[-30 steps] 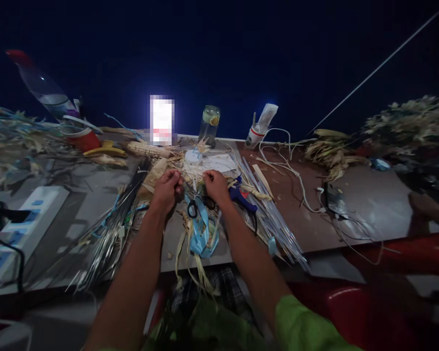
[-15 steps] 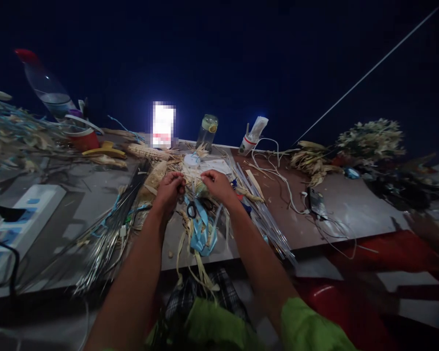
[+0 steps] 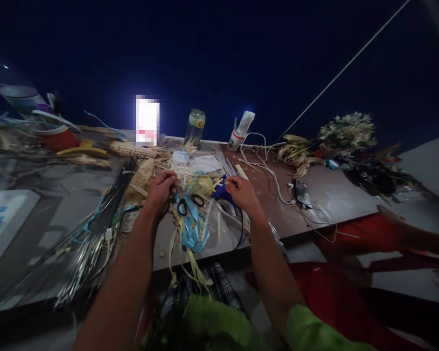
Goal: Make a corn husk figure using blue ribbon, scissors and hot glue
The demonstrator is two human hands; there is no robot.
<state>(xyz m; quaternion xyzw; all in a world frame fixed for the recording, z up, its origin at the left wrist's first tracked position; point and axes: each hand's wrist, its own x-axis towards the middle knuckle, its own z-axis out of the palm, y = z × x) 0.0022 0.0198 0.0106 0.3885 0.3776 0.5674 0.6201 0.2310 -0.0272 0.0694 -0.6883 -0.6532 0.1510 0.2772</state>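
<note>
My left hand (image 3: pixel 161 189) is closed in a pinch over the husk pile, left of the scissors (image 3: pixel 182 206); what it holds, if anything, is too small to make out. To the right, my right hand (image 3: pixel 241 191) pinches a small pale strip (image 3: pixel 218 182) beside a blue tool (image 3: pixel 223 191). Between my hands lies a bundle of yellowish husk (image 3: pixel 200 185). Light blue ribbon (image 3: pixel 192 231) trails below the scissors toward the table's front edge. A round white lid or roll (image 3: pixel 180 157) sits behind the bundle.
Thin metal wires (image 3: pixel 84 263) and a white power strip (image 3: pixel 7 224) lie left. At the back stand a glass jar (image 3: pixel 195 129) and a cup (image 3: pixel 236 140). A phone (image 3: pixel 302 193) with cables and dried flowers (image 3: pixel 347 131) are right. Another person's arm (image 3: pixel 420 236) shows at far right.
My right hand has moved right, away from my left hand, to beside the blue tool. The husk bundle and scissors show more between them. The whole view has shifted.
</note>
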